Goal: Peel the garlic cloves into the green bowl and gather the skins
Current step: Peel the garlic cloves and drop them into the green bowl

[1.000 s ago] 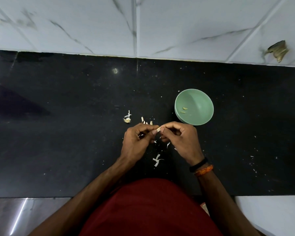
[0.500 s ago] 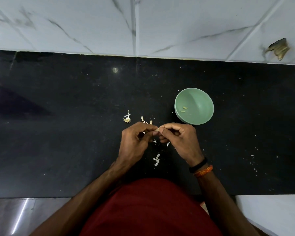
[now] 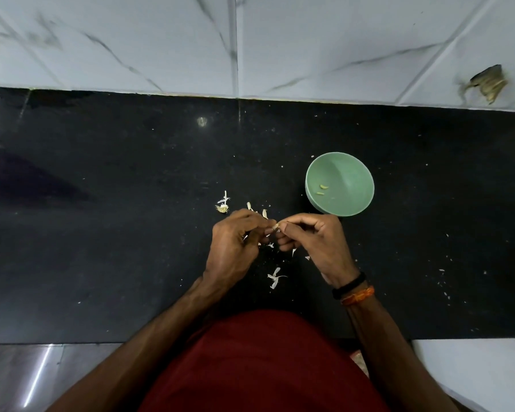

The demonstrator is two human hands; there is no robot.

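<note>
Over the black counter (image 3: 101, 233), my left hand (image 3: 235, 245) and my right hand (image 3: 312, 242) meet fingertip to fingertip. Between them they pinch a small pale garlic clove (image 3: 275, 226), mostly hidden by the fingers. The green bowl (image 3: 354, 171) stands just beyond my right hand and holds two small peeled pieces (image 3: 322, 189). White garlic skins (image 3: 274, 278) lie scattered under and around my hands. A garlic root end (image 3: 222, 208) with a skin scrap lies to the left, and two small pale pieces (image 3: 264, 213) sit just behind my fingers.
A white marbled tile wall (image 3: 309, 46) rises behind the counter, with a brownish mark (image 3: 488, 84) at its right. Tiny white crumbs (image 3: 442, 270) dot the counter's right side. The counter's front edge runs just before my red shirt (image 3: 259, 367).
My hands have stayed together on the clove, with only small shifts of the fingers. The bowl and the skins have not moved.
</note>
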